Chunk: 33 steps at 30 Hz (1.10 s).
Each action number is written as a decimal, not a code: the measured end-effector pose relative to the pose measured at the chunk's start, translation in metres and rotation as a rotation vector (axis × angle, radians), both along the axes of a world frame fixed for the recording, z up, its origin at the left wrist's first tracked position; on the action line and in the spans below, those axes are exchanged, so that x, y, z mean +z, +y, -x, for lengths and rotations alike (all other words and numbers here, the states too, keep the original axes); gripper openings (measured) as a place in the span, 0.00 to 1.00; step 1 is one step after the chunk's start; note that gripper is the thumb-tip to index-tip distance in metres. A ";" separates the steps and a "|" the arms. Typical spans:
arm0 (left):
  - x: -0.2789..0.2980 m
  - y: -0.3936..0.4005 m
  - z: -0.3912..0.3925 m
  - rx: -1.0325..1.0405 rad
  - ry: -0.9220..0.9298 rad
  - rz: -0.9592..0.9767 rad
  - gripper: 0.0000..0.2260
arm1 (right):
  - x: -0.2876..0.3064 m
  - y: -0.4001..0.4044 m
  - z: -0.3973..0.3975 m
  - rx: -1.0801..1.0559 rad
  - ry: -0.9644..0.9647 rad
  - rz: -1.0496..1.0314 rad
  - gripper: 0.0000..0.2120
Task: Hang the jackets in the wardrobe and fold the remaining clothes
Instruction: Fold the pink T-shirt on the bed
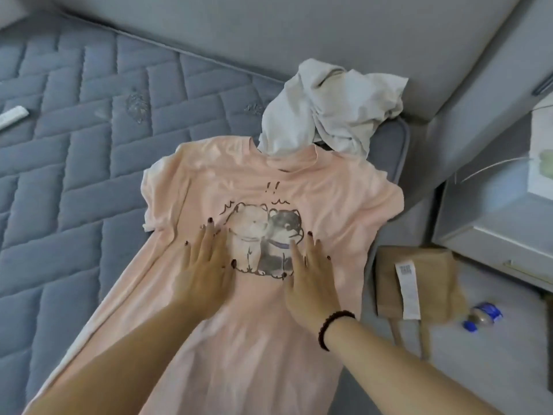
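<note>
- pink t-shirt [329, 199] lies flat, print side up, on the grey quilted mattress [74, 151], collar away from me.
- my left hand [206, 265] rests palm down on the shirt, fingers straight & spread, gripping nothing, just left of the cartoon print [263, 235].
- my right hand [311, 274] same, flat on the shirt at the print's right edge; dark bead bracelet [332, 324] on that wrist.
- crumpled white garment [326, 109] sits at the collar, touching it.
- folded tan garment [416, 280] w/ white tag lies right of the shirt.
</note>
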<state>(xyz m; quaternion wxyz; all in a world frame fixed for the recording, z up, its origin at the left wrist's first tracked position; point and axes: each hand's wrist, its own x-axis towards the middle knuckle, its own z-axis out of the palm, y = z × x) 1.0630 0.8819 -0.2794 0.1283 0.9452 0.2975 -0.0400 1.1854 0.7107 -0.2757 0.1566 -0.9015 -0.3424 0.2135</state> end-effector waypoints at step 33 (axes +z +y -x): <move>-0.038 -0.070 0.297 -0.509 -0.063 -0.038 0.37 | -0.041 -0.082 0.404 -0.180 -0.192 0.014 0.32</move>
